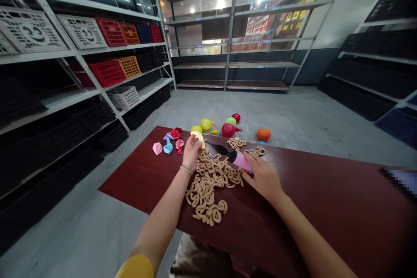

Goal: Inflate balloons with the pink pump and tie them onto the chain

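Observation:
My left hand [192, 153] pinches a pale yellow balloon [199, 139], limp, above the far part of the table. My right hand [263, 175] is wrapped round a pink and black balloon pump [241, 160]. The pump's dark tapered end [219, 148] points left toward the yellow balloon; I cannot tell whether they touch. Beneath and between both hands lies a heap of tan, curled, worm-like pieces [211, 178]. To the left of my left hand are limp balloons: a blue one [168, 146], a pink one [157, 148] and several reddish and purple ones.
The dark red table [137, 173] reaches far to the right. On the floor past its far edge are inflated balloons, among them an orange one [263, 134] and a red one [228, 130]. Shelves with crates [112, 31] line the left; a metal rack [228, 65] stands behind.

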Motion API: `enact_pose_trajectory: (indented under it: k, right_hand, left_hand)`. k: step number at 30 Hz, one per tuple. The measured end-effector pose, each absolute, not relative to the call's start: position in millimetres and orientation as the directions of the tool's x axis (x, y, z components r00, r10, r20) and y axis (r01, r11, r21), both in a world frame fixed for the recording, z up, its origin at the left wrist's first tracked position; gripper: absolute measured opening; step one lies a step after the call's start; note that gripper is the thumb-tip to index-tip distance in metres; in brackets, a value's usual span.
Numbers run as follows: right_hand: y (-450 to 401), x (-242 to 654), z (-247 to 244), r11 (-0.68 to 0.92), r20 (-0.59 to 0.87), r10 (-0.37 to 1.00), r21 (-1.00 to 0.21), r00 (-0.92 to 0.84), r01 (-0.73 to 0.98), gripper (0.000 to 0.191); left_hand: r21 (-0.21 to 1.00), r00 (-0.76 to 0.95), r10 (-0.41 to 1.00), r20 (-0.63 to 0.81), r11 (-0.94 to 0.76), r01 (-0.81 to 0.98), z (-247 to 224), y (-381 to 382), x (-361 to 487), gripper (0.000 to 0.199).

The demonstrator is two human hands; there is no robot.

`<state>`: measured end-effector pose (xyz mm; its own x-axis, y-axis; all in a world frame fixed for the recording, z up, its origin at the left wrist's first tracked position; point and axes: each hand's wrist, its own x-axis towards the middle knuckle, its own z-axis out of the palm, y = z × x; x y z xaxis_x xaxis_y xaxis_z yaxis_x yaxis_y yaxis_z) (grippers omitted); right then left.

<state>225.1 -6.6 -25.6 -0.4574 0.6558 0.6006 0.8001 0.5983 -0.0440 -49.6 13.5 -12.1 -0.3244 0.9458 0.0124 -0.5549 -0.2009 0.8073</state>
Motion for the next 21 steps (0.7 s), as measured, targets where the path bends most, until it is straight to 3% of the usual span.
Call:
enact_pose_trajectory:
  k: [9, 21]
  right_hand:
    - [-13.2, 218.5, -21.3, 0.621, 0.591, 0.618, 0.038, -0.519, 0.783, 0.048]
    - [-17.6, 210.3, -17.3, 0.590, 0.580, 0.649, 0.025, -0.492, 0.807, 0.046]
  left_hand:
    - [0.694, -0.374, 0.922, -0.099, -0.205, -0.690, -2.4, 8.8, -50.7, 0.060]
    - [0.717, -0.492, 0.870, 0.026, -0.359, -0.598, 0.2, 4.1, -34.0, 0.088]
